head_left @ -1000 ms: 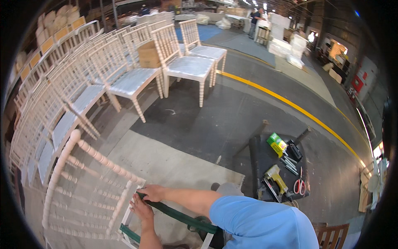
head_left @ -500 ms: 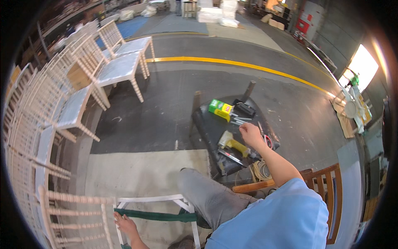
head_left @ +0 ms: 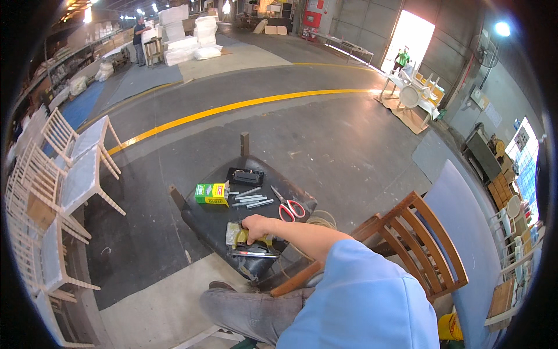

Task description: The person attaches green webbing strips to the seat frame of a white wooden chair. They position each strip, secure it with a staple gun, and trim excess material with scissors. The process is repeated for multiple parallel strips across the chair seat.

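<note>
My right hand (head_left: 254, 228) is closed round the body of a yellow-green pneumatic staple gun (head_left: 234, 235), which lies on its side on a worn black padded seat (head_left: 192, 216). Just beyond the hand, several loose strips of staples (head_left: 249, 196) lie beside a green and yellow box (head_left: 211, 193). Scissors with red and white handles (head_left: 290, 210) rest on the seat's right part. A black case-like object (head_left: 245, 176) sits at its far side. My left hand is out of view. Part of the white chair frame (head_left: 200, 338) shows at the bottom edge, with a bit of green webbing.
Pale chairs with turned legs (head_left: 81, 177) crowd the left side. A brown wooden chair (head_left: 430, 247) is close at my right, before a blue-grey panel (head_left: 465, 232). A coiled hose (head_left: 321, 221) lies near the seat. Two people (head_left: 139, 42) (head_left: 401, 59) stand far off.
My right hand has gone from above the staple strips to the staple gun and closed on it. The view has swung right and up, and my left hand has left the picture.
</note>
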`<state>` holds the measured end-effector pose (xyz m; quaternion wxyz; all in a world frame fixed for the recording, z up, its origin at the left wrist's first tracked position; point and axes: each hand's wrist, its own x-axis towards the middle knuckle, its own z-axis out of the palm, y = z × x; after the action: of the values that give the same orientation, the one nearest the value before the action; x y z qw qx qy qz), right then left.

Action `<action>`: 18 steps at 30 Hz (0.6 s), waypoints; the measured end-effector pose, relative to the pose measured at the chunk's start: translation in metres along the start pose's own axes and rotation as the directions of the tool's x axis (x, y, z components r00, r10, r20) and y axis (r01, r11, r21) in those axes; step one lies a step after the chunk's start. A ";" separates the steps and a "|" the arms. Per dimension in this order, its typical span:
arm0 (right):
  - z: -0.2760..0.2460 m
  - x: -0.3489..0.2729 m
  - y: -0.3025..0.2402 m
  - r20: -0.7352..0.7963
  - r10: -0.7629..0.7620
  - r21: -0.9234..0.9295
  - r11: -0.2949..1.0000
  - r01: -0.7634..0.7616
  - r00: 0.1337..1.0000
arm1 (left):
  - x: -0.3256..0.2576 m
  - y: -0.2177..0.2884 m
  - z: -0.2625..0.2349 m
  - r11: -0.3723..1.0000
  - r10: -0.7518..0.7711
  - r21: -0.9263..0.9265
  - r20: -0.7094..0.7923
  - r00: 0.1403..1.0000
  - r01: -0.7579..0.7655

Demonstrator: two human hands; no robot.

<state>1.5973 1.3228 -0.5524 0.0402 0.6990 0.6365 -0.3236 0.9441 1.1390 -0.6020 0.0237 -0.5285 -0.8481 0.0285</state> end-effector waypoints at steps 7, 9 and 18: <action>0.010 -0.015 -0.016 -0.168 -0.026 0.086 0.995 0.041 0.985 | -0.007 -0.010 0.009 0.999 0.028 0.046 -0.054 0.998 -0.026; 0.009 -0.029 -0.027 -0.234 -0.035 0.147 0.986 0.072 0.972 | -0.011 -0.012 0.012 0.990 0.040 0.137 -0.120 0.992 -0.024; -0.017 -0.078 -0.116 -0.414 -0.242 0.620 0.630 0.467 0.877 | -0.016 -0.031 0.033 0.789 0.429 0.615 -0.562 0.707 0.009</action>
<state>1.4990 1.2845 -0.4585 -0.3889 0.5588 0.5887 -0.4359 0.9208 1.1097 -0.6331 0.4849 -0.5667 -0.6598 0.0920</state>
